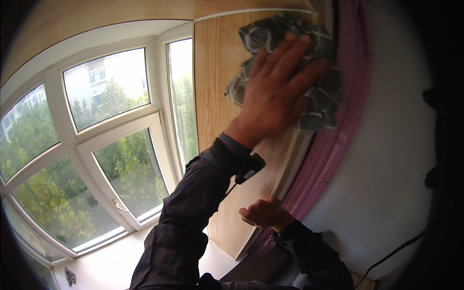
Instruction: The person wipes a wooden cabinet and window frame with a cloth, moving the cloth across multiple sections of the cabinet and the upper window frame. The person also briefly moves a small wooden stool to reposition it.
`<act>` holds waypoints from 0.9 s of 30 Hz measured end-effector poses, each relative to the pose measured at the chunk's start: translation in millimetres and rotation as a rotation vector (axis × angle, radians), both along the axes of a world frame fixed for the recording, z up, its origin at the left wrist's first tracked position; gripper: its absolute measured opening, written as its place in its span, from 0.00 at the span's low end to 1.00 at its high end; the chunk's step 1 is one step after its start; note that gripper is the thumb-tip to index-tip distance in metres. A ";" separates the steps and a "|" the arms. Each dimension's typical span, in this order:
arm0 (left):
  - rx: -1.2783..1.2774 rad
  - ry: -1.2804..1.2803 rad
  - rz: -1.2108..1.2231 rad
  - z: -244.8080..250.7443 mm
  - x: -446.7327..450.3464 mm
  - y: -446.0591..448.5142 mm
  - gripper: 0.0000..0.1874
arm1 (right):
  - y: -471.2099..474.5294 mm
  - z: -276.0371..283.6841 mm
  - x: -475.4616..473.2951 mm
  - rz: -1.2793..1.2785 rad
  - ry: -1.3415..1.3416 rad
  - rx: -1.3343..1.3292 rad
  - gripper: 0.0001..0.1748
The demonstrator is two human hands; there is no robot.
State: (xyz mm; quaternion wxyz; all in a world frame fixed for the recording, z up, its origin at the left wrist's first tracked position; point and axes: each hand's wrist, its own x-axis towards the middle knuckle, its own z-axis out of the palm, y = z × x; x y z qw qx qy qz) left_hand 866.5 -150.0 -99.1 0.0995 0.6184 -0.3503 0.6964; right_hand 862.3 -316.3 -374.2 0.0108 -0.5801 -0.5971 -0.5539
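Note:
My left hand [273, 90] lies with its fingers spread over a crumpled dark grey cloth with pale lines [322, 103]. It presses the cloth against the upper part of a wood-grain side panel [214, 72], close to the panel's right edge. Hand and cloth are slightly blurred. Lower down, my right hand [267, 214] is raised in front of the panel's right edge, fingers curled in. No object shows in it, though its palm is hidden. Whether it touches the edge is unclear. A small black device [250, 168] is at my left wrist.
White-framed windows [72, 145] fill the left, one with a handle [120, 206]. Below them a white sill [105, 261] bears a small dark object [70, 276]. A pink curtain [326, 156] hangs beside the panel, next to a pale wall [384, 145]. A black cable [391, 250] runs at lower right.

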 end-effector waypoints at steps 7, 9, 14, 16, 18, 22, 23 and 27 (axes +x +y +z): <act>-0.244 -0.013 0.024 -0.1 60.5 92.0 0.40 | -1.9 4.6 -2.1 0.006 -0.003 0.001 0.04; -0.340 0.072 0.091 2.5 72.7 112.7 0.33 | -2.8 4.4 -3.0 0.007 0.013 -0.028 0.03; -0.295 -0.030 0.063 -41.3 83.3 113.2 0.32 | -3.8 5.0 -6.8 -0.053 0.039 -0.049 0.01; -0.304 0.071 0.067 -98.2 72.5 100.1 0.36 | -4.9 6.7 -9.3 -0.072 0.029 -0.052 0.02; -0.315 0.158 0.082 -164.2 62.2 86.3 0.37 | -6.5 8.6 -11.5 -0.087 0.015 -0.067 0.04; -0.419 0.370 0.035 -305.9 37.1 62.0 0.37 | -9.1 10.1 -14.8 -0.088 0.064 -0.095 0.06; -0.455 0.410 0.037 -337.5 29.9 54.5 0.37 | -9.1 9.8 -15.0 -0.097 0.058 -0.098 0.06; -0.558 0.462 0.010 -412.5 5.0 26.5 0.34 | -7.6 8.3 -13.6 -0.099 0.030 -0.070 0.06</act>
